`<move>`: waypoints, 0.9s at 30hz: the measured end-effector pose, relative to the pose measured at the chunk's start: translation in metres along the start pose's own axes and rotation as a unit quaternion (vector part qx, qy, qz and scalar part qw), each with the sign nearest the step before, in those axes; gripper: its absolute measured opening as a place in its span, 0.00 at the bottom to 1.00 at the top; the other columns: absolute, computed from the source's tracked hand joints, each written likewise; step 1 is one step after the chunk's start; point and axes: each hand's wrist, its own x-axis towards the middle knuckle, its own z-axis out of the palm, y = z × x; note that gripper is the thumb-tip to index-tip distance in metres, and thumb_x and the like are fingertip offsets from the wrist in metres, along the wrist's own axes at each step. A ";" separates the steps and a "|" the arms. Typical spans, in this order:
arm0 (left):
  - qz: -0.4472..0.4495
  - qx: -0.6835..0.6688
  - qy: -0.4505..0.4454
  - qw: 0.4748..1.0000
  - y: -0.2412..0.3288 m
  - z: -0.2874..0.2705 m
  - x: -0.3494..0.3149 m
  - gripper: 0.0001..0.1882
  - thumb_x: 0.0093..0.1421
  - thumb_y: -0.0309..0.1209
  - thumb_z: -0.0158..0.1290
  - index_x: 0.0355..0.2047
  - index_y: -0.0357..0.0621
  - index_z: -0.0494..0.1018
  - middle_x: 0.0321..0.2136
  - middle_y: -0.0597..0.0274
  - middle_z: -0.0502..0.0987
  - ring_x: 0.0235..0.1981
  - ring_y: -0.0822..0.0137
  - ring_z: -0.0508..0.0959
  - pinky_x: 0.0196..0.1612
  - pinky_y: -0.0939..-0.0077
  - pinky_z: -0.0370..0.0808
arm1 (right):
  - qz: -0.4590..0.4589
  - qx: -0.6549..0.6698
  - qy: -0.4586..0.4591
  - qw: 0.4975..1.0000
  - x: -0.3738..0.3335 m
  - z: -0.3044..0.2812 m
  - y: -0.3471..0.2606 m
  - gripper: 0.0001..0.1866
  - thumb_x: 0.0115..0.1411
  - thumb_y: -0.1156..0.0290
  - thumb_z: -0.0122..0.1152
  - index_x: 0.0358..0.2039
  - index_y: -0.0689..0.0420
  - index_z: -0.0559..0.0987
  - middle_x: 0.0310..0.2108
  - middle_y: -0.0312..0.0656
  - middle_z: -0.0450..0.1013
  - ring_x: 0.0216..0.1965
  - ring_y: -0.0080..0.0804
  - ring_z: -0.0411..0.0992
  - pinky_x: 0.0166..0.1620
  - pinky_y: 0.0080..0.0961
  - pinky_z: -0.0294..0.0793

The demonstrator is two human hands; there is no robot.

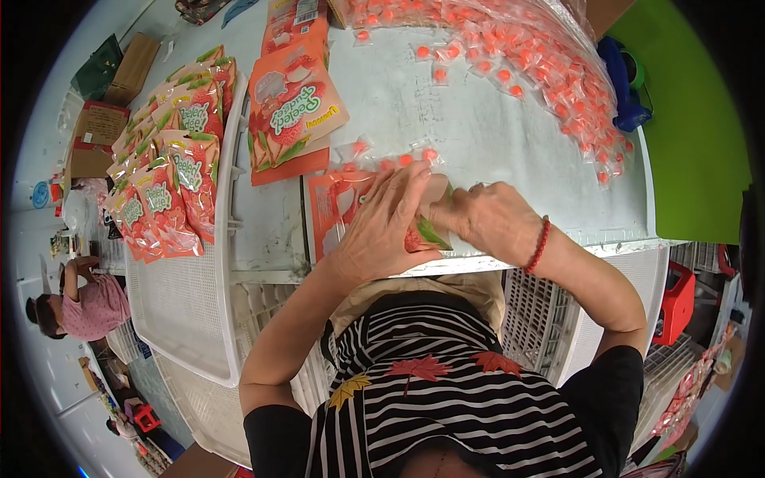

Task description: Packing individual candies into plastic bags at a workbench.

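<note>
A pink-and-red candy pouch (328, 205) lies flat at the table's front edge, its top end to the right. Pressing on it with fingers stretched out and thumb apart is my left hand (378, 227). My right hand (496, 221), with a red bead bracelet at the wrist, is curled shut at the pouch's right end; its fingertips are partly hidden. Just beyond the hands lie a few small clear-wrapped candies (430, 154) with orange-red centres. A stack of similar flat pouches (295, 111) rests farther left on the table.
A big heap of wrapped candies (550, 80) spreads across the far right of the white table (382, 88). To the left, a white plastic tray (179, 299) holds several filled pouches (171, 179). A blue tape dispenser (625, 88) stands at the right edge. Other people sit far left.
</note>
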 end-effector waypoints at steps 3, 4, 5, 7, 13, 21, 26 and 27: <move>0.016 -0.003 0.001 1.000 0.000 -0.003 0.001 0.59 0.37 0.38 0.70 0.63 0.40 0.44 0.60 0.44 0.55 0.60 0.44 0.59 0.63 0.47 0.55 | 0.040 -0.040 0.004 0.998 0.001 0.002 0.012 0.24 0.56 0.71 0.50 0.55 0.42 0.68 0.22 0.43 0.72 0.21 0.37 0.75 0.24 0.33 0.73; 0.024 -0.002 0.000 1.000 0.001 -0.005 0.003 0.58 0.37 0.38 0.70 0.63 0.40 0.44 0.60 0.44 0.55 0.60 0.44 0.59 0.63 0.48 0.55 | 0.061 -0.059 0.001 0.996 0.001 0.006 0.016 0.25 0.57 0.71 0.50 0.56 0.42 0.68 0.23 0.43 0.72 0.21 0.37 0.75 0.24 0.33 0.73; 0.030 0.000 -0.002 1.000 0.002 -0.006 0.004 0.58 0.38 0.37 0.70 0.63 0.39 0.44 0.60 0.44 0.55 0.60 0.44 0.59 0.63 0.48 0.55 | 0.056 -0.048 0.016 0.997 0.000 0.010 0.017 0.26 0.57 0.70 0.50 0.57 0.41 0.67 0.24 0.43 0.72 0.21 0.38 0.75 0.23 0.32 0.72; 0.008 -0.018 -0.002 1.000 0.009 -0.010 0.008 0.58 0.37 0.37 0.70 0.63 0.39 0.45 0.60 0.44 0.56 0.60 0.44 0.60 0.62 0.49 0.56 | 0.062 -0.026 0.025 0.997 -0.001 0.012 0.016 0.26 0.56 0.70 0.51 0.58 0.41 0.67 0.23 0.43 0.73 0.20 0.37 0.75 0.22 0.31 0.72; -0.044 -0.117 0.059 0.990 0.003 0.002 0.007 0.58 0.35 0.36 0.71 0.61 0.37 0.47 0.55 0.48 0.63 0.55 0.46 0.64 0.57 0.54 0.63 | 0.042 0.004 0.061 0.997 0.007 0.001 -0.003 0.28 0.55 0.70 0.52 0.58 0.39 0.67 0.24 0.42 0.73 0.20 0.35 0.75 0.22 0.28 0.73; -0.042 -0.094 0.093 0.990 -0.003 -0.011 0.007 0.60 0.33 0.35 0.72 0.61 0.34 0.46 0.51 0.50 0.66 0.49 0.52 0.68 0.53 0.56 0.65 | 0.050 -0.020 0.041 0.998 -0.004 -0.005 0.002 0.24 0.55 0.70 0.51 0.54 0.44 0.73 0.25 0.40 0.73 0.21 0.34 0.75 0.23 0.28 0.74; 0.001 -0.010 0.133 0.991 -0.005 -0.010 0.007 0.60 0.33 0.35 0.73 0.61 0.33 0.46 0.50 0.50 0.67 0.47 0.51 0.67 0.51 0.53 0.65 | 0.050 0.135 0.130 0.981 -0.005 -0.009 0.012 0.19 0.56 0.70 0.57 0.50 0.48 0.76 0.23 0.37 0.73 0.19 0.27 0.73 0.21 0.24 0.72; 0.001 -0.007 0.135 0.991 -0.005 -0.009 0.007 0.60 0.33 0.35 0.73 0.61 0.33 0.46 0.50 0.50 0.67 0.47 0.51 0.67 0.51 0.53 0.65 | 0.047 0.135 0.132 0.981 -0.004 -0.014 0.011 0.19 0.56 0.70 0.57 0.50 0.48 0.76 0.23 0.37 0.73 0.19 0.27 0.73 0.21 0.24 0.72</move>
